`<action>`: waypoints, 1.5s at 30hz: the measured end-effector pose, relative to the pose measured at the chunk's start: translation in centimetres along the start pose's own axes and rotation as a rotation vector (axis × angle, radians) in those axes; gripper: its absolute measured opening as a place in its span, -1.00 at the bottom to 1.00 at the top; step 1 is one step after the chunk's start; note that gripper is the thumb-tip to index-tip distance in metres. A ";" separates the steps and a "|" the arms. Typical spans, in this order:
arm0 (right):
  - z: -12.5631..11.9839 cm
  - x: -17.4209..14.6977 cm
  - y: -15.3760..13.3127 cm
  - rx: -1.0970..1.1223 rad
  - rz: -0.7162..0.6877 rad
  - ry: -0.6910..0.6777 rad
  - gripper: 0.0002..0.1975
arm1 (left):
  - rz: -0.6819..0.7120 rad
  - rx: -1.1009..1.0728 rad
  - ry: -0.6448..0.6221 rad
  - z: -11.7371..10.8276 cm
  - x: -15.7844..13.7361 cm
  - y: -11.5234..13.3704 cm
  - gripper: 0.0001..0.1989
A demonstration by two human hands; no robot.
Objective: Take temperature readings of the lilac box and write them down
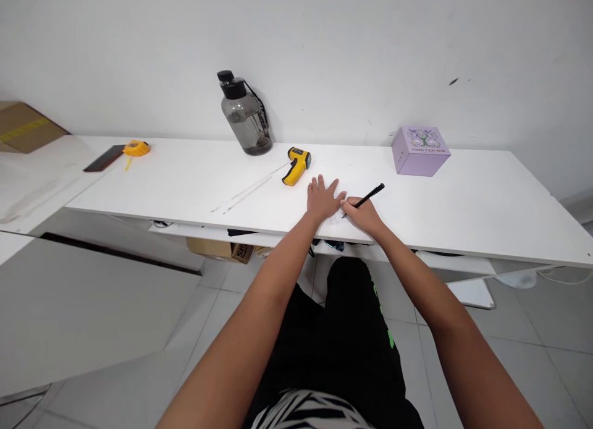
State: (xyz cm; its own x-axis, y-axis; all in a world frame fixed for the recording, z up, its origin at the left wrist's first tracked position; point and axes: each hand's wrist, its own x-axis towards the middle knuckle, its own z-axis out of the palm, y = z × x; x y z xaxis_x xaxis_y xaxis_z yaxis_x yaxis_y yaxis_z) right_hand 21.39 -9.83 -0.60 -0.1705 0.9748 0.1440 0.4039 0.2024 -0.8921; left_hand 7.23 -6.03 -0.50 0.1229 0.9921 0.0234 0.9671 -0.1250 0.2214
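Note:
My right hand is closed around a black pen, its tip pointing down and left toward a white sheet of paper. Flat beside it lies my left hand, fingers spread over the paper at the front of the white table. Most of the sheet is hidden under my hands, and its faint marks are too small to read. Just beyond my left fingertips rests a yellow and black infrared thermometer.
A grey water bottle and a purple tea box stand along the wall. Leftward are a yellow tape measure, a dark flat object and a cardboard box. Below the tabletop, a shelf holds assorted items.

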 end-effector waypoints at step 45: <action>-0.5 -0.5 -0.9 0.000 0.049 0.112 -0.50 | -0.016 -0.046 -0.010 -0.4 -0.3 0.0 -0.33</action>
State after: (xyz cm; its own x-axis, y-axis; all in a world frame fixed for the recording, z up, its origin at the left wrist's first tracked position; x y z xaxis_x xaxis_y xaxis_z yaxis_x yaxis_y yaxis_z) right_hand 21.56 -10.50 0.34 -0.0490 0.9879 0.1468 0.4095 0.1539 -0.8992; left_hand 7.13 -6.34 -0.14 0.1097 0.9939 0.0101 0.9578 -0.1085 0.2660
